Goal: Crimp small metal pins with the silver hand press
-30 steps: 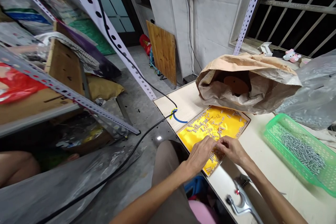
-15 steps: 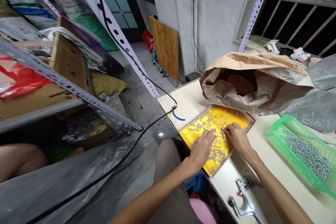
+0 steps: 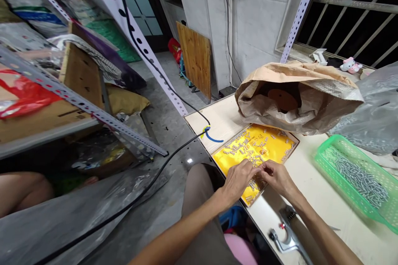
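At far left, a shelf rack point(image 3: 77, 99) is standing loaded with cardboard and bags, and a black cable point(image 3: 161, 153) is running down across the floor to the table point(image 3: 311, 198). On the table's near-left corner, a tray point(image 3: 287, 154) with a yellow lining is lying flat, and small metal pins point(image 3: 248, 149) are lying scattered over that lining. The left hand point(image 3: 238, 180) is hovering over the tray's near edge with its fingers curled toward the right hand point(image 3: 276, 177); the two hands are meeting fingertip to fingertip above the pins. The fingers of both hands are pinching together, but whether they are clamping a pin cannot be told, since the tips are hiding one another. Behind the tray, a brown paper sack point(image 3: 295, 99) is lying open on its side. Below the right forearm, a metal hand tool point(image 3: 287, 238) is resting on the table. At right, a green basket point(image 3: 357, 178) is holding many more pins.
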The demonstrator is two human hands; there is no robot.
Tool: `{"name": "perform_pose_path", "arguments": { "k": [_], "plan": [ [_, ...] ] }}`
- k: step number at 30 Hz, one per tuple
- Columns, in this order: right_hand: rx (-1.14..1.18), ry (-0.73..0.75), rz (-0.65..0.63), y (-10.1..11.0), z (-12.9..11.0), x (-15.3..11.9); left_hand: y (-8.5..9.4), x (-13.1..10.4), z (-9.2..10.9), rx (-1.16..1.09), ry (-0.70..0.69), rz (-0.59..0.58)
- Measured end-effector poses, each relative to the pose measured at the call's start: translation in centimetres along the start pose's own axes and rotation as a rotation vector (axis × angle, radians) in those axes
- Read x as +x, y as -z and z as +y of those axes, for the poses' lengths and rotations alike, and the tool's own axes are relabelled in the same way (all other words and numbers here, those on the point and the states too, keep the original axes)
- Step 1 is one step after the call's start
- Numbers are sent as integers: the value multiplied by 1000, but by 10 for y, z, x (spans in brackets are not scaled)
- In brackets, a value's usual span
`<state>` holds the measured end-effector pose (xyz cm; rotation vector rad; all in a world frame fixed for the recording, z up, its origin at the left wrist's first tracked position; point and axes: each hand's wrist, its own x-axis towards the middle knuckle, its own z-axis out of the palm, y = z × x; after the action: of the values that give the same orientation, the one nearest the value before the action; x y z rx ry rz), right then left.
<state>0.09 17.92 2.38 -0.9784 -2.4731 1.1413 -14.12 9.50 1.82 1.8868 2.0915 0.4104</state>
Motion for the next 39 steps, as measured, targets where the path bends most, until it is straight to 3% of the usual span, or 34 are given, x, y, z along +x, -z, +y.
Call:
{"name": "perform_pose_path", "arguments": {
  "k": [4,11,14,20,25,32,35,39],
  "plan": [
    [-330,-48,34,8,-2,4,5,-1,1,41,135,-51],
    [-636,-62,29,3,-11,33,7,6,2,12,134,40],
    [-564,-67,54,-1,-6,38,6,9,0,66,92,37],
    [-110,73,-16,16,-1,33,2,15,-8,111,-101,124],
    [-26,87,42,31,-14,30,7,20,-4,102,-162,130],
    [-255,4,133,25,-8,26,17,18,3,116,72,-70],
    [-486,-86,47,17,-7,22,19,15,2,88,131,-99],
    [-657,-102,-46,10,-12,21,17,15,0,61,89,-51]
  ]
}}
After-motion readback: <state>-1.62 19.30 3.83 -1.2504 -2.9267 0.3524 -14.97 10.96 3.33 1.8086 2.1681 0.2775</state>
